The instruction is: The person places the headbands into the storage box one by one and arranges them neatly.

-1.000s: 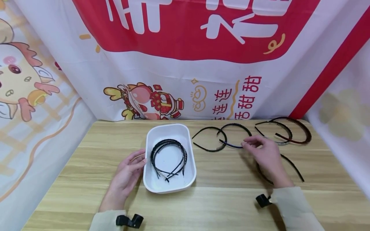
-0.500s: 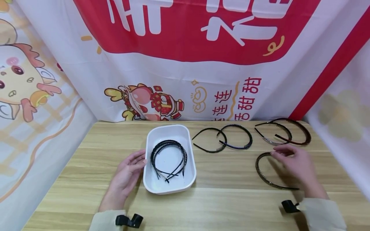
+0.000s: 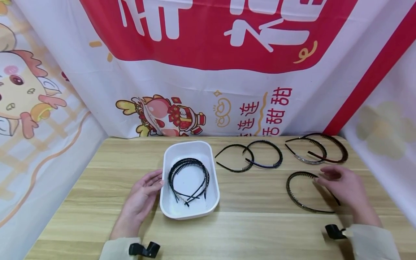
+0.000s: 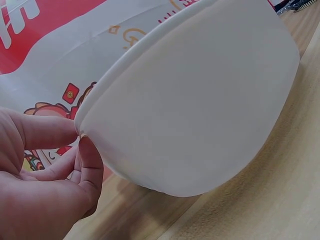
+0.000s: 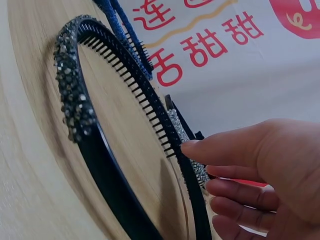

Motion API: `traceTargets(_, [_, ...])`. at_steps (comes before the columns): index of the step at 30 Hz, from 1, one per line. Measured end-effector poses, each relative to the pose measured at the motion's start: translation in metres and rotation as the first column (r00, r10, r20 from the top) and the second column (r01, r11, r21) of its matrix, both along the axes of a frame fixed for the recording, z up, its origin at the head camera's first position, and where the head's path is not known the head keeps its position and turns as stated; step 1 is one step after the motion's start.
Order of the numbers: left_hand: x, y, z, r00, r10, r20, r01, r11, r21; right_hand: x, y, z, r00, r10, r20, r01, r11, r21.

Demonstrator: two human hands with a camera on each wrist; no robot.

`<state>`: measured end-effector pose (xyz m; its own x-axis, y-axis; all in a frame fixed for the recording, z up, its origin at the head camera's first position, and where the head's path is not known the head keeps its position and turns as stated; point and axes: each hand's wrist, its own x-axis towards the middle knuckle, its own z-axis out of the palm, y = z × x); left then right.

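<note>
In the head view, my left hand (image 3: 144,196) holds the left rim of a white plastic tub (image 3: 166,202). The left wrist view shows thumb and finger pinching that rim. Inside the tub lie several black toothed headbands (image 3: 189,160), overlapping in a ring. My right hand (image 3: 341,186) is at the far side of a black headband (image 3: 294,198) on the table. In the right wrist view this headband (image 5: 72,90) bears dark sparkling stones, and the thumb tip meets its edge. The other fingers stay apart from the thumb, not wrapped round the band.
Right of the tub, a black headband (image 3: 230,169) overlaps a blue-black one (image 3: 279,153). At the back right, a silver-trimmed headband (image 3: 310,161) overlaps a dark reddish one (image 3: 344,151). A printed cloth (image 3: 195,90) hangs behind the wooden table (image 3: 247,231).
My right hand has left the blue-black headband and moved right and toward me, to the stone-covered headband, then slightly farther right along it. My left hand stays on the tub.
</note>
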<state>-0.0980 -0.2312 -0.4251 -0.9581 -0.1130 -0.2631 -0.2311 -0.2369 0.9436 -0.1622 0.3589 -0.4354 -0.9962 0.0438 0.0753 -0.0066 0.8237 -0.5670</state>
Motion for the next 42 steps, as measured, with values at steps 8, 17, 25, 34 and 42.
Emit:
traceTargets(8, [0.0008, 0.0000, 0.0003, 1.000, -0.002, -0.003, 0.002, 1.000, -0.007, 0.0002, 0.0038, 0.0028, 0.997, 0.013, 0.079, -0.017, 0.999, 0.046])
traceTargets(17, [0.0000, -0.0004, -0.0011, 1.000, -0.001, 0.009, 0.001, 1.000, -0.008, 0.0010, 0.0072, 0.0016, 0.994, 0.029, 0.108, -0.036, 0.997, 0.070])
traceTargets(25, [-0.0004, -0.0003, -0.0014, 1.000, 0.015, 0.011, -0.015, 0.999, 0.034, 0.0015, 0.0053, -0.0006, 0.996, 0.035, 0.085, -0.043, 0.995, 0.085])
traceTargets(34, [-0.0022, 0.0003, -0.0010, 1.000, 0.021, 0.013, -0.022, 0.997, 0.071, 0.0017, 0.0051, -0.0013, 0.995, 0.034, 0.097, -0.041, 0.997, 0.068])
traceTargets(42, [0.0015, -0.0012, -0.0011, 0.998, 0.001, -0.056, 0.003, 0.997, 0.072, 0.0012, 0.0043, 0.0006, 0.992, 0.005, 0.122, -0.013, 0.998, 0.064])
